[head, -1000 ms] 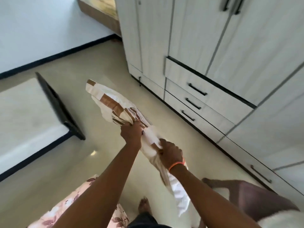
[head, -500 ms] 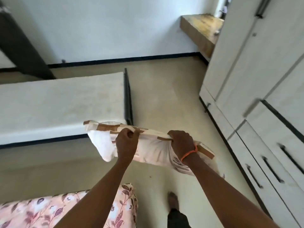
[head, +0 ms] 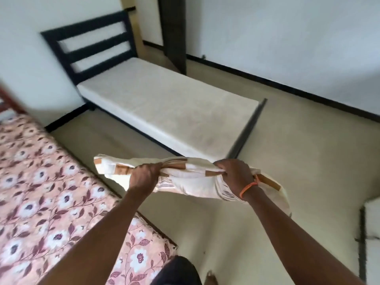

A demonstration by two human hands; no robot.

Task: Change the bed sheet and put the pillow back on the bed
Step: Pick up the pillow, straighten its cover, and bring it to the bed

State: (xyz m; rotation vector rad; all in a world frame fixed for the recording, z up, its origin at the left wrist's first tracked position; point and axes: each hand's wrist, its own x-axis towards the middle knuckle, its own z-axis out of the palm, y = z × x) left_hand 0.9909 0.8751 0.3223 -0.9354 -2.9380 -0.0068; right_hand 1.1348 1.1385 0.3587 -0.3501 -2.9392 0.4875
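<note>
A bunched cream sheet (head: 191, 177) with brown and striped patches stretches sideways at waist height. My left hand (head: 145, 176) grips it near its left end. My right hand (head: 234, 174), with an orange band on the wrist, grips it further right, and the rest of the cloth droops past that wrist. Ahead stands a bed (head: 164, 108) with a bare white mattress and a black slatted headboard (head: 90, 50). No pillow shows in view.
A second bed with a pink floral mattress (head: 51, 192) fills the lower left, close to my left arm. Beige floor (head: 308, 161) lies between the beds. A dark post (head: 173, 31) stands by the far wall. A white panel with black trim (head: 372, 223) sits at the right edge.
My view has swung left, from the wardrobe and drawers to the two beds. Both hands have kept their grip, and the sheet has turned from slanted to level.
</note>
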